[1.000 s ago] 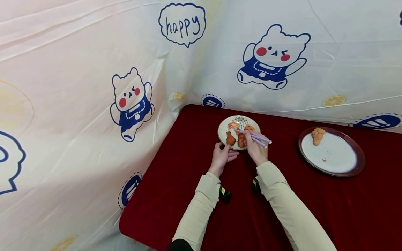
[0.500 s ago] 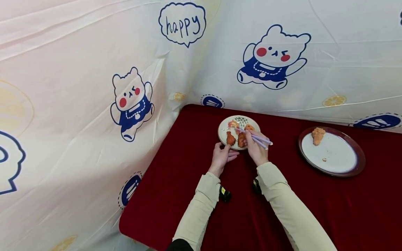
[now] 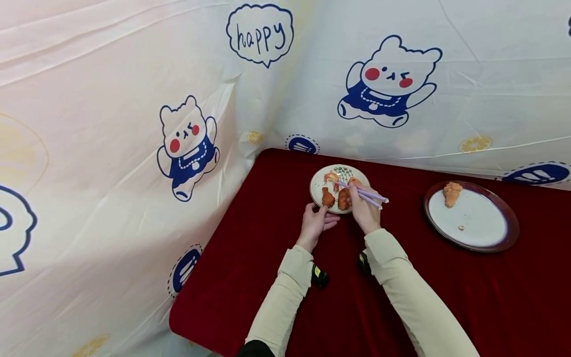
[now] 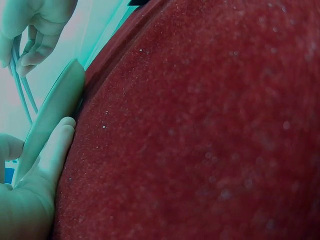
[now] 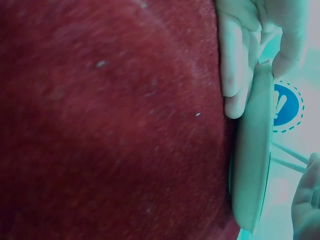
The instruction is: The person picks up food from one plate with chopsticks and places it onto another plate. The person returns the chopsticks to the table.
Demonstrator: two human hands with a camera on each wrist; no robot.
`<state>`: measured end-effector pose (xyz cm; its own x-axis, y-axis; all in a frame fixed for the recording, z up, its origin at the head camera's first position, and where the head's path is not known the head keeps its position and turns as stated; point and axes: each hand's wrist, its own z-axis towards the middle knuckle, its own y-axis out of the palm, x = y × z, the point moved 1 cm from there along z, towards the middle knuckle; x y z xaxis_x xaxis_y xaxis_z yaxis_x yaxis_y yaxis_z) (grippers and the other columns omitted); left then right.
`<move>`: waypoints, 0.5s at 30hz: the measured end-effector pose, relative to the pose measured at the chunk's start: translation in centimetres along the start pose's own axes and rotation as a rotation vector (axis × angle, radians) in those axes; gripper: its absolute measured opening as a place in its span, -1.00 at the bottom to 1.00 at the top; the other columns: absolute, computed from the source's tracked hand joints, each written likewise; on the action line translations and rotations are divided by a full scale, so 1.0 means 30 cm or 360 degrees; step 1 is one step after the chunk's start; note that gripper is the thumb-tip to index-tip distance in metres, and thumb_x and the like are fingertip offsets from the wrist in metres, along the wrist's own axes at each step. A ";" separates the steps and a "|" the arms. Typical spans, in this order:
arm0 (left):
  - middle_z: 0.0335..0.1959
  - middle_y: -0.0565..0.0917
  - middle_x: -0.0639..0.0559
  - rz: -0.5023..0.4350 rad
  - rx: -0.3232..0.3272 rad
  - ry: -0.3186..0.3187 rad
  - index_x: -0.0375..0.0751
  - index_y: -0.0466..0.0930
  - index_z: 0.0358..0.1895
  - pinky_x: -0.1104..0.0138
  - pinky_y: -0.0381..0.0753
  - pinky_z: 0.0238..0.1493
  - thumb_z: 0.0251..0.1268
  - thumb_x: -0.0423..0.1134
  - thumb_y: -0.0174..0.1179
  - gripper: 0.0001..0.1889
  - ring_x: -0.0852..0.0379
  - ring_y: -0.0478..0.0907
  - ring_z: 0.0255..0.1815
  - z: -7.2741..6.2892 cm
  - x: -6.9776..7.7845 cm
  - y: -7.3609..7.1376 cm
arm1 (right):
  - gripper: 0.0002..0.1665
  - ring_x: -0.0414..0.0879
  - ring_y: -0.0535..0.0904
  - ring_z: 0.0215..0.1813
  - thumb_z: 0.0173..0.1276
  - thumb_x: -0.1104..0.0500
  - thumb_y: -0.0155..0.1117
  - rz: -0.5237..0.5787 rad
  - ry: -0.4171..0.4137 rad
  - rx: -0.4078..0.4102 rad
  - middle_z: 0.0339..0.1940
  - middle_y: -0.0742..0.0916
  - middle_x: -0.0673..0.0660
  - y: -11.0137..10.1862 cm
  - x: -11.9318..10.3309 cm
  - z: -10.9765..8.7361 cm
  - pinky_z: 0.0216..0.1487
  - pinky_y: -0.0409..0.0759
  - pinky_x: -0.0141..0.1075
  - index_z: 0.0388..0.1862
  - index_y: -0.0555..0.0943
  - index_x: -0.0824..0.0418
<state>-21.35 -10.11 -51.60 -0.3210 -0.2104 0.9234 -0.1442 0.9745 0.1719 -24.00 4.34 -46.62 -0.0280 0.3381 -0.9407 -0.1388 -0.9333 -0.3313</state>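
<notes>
My left hand (image 3: 314, 225) grips the near rim of a small white plate (image 3: 315, 187), thumb at the rim and fingers underneath. In the left wrist view the plate (image 4: 57, 105) appears edge-on, tipped up slightly from the cloth. My right hand (image 3: 366, 213) holds a pair of pale purple chopsticks (image 3: 371, 196), whose tips reach over the middle of the plate. On it lie a browned chicken drumstick (image 3: 327, 197), another browned piece (image 3: 343, 199) partly behind the right fingers, and an orange piece (image 3: 354, 181). Reddish bits (image 3: 331, 177) lie toward the back.
A larger brown-rimmed plate (image 3: 510, 228) stands to the right, bearing a piece of fried chicken (image 3: 452, 193) and a crumb (image 3: 461, 228). Dark red cloth (image 3: 250, 258) covers the table. Printed fabric (image 3: 285, 99) hangs along the table's back and left sides.
The chopsticks shift slightly to the right with the right hand. The browned piece by the right fingers also sits slightly farther right. My left hand and the plate stay put.
</notes>
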 end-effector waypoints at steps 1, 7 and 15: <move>-0.15 0.71 -0.25 0.0000 0.0000 0.0001 -0.19 0.10 0.38 0.27 0.76 -0.12 0.49 -0.20 -0.04 -0.51 -0.03 0.74 -0.18 0.000 -0.001 0.000 | -0.49 0.18 0.72 -0.21 0.49 -0.09 0.03 0.0011 0.0018 -0.0008 -0.19 0.76 0.35 0.001 -0.001 0.002 -0.51 0.52 -0.53 0.15 0.63 0.23; -0.14 0.71 -0.25 -0.0001 0.0004 0.0010 -0.20 0.12 0.37 0.27 0.76 -0.13 0.49 -0.21 -0.05 -0.53 -0.03 0.74 -0.18 0.000 -0.002 0.001 | -0.45 0.18 0.70 -0.20 0.50 -0.13 -0.01 0.0006 0.0070 -0.0011 -0.23 0.76 0.36 0.010 -0.007 0.009 -0.49 0.49 -0.52 0.15 0.63 0.22; -0.13 0.71 -0.27 -0.0008 0.0003 0.0023 -0.20 0.13 0.36 0.25 0.76 -0.12 0.49 -0.20 -0.04 -0.54 -0.05 0.74 -0.17 0.001 -0.005 0.000 | -0.49 0.12 0.70 -0.23 0.49 -0.10 0.03 -0.0007 0.0085 0.0002 -0.25 0.77 0.33 0.026 -0.014 0.002 -0.48 0.49 -0.50 0.11 0.65 0.23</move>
<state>-21.32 -10.09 -51.75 -0.3067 -0.2138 0.9275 -0.1472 0.9734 0.1757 -24.15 3.49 -46.47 0.0254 0.3355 -0.9417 -0.1402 -0.9315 -0.3356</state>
